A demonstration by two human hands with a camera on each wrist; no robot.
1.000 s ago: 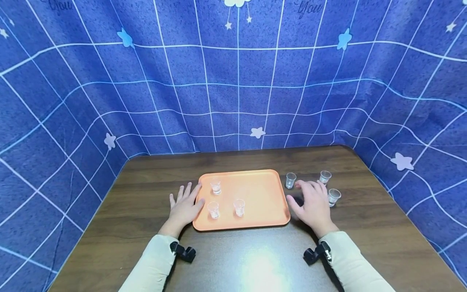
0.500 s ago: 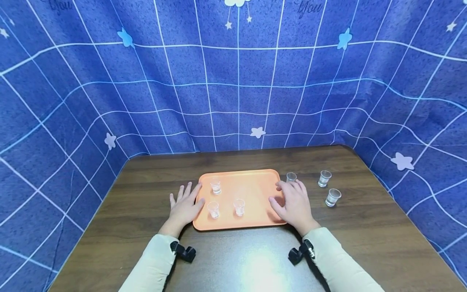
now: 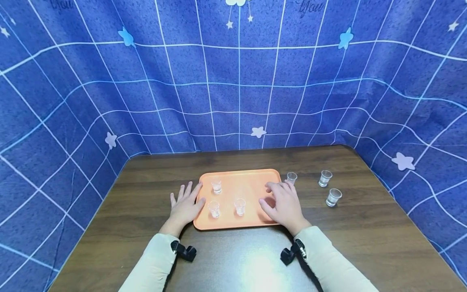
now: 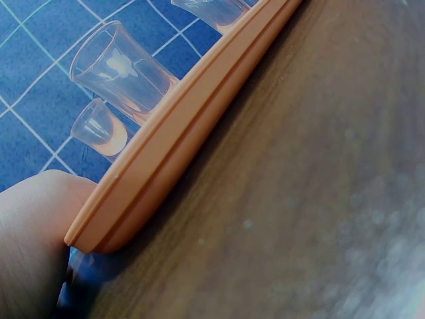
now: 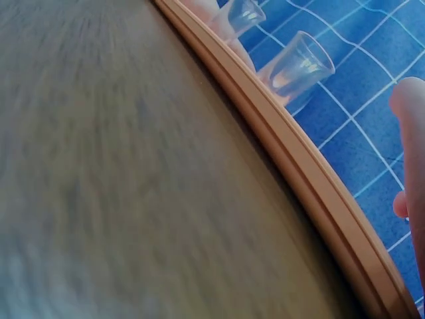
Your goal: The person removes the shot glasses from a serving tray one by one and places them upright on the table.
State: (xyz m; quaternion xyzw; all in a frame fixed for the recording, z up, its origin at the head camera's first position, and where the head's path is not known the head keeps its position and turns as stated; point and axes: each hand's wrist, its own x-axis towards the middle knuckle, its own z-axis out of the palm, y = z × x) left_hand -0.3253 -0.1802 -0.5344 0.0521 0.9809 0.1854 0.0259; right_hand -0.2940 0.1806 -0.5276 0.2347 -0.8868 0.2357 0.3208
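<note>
My left hand [image 3: 183, 205] lies with fingers spread at the left edge of an orange tray [image 3: 251, 182], its thumb over the rim. Over the tray's right part hovers my right hand [image 3: 286, 206], thumb and index apart, with nothing seen between them. Three small clear shot glasses stand upright on the tray: a back-left glass [image 3: 217, 187], a front-left glass [image 3: 214, 209] and a middle glass [image 3: 240, 207]. The left wrist view shows a glass [image 4: 123, 70] just behind the rim. Past the right fingertips stands another shot glass [image 3: 292, 177], its lower part hidden.
Two more shot glasses, a rear one [image 3: 325, 178] and a nearer one [image 3: 333, 197], stand on the wooden table [image 3: 365, 227] at the right. A blue curtain [image 3: 233, 97] with white lines and stars hangs behind the table and along both sides.
My right hand has moved left, from beside the glasses on the table to over the tray's right part. The left hand has stayed at the tray's edge.
</note>
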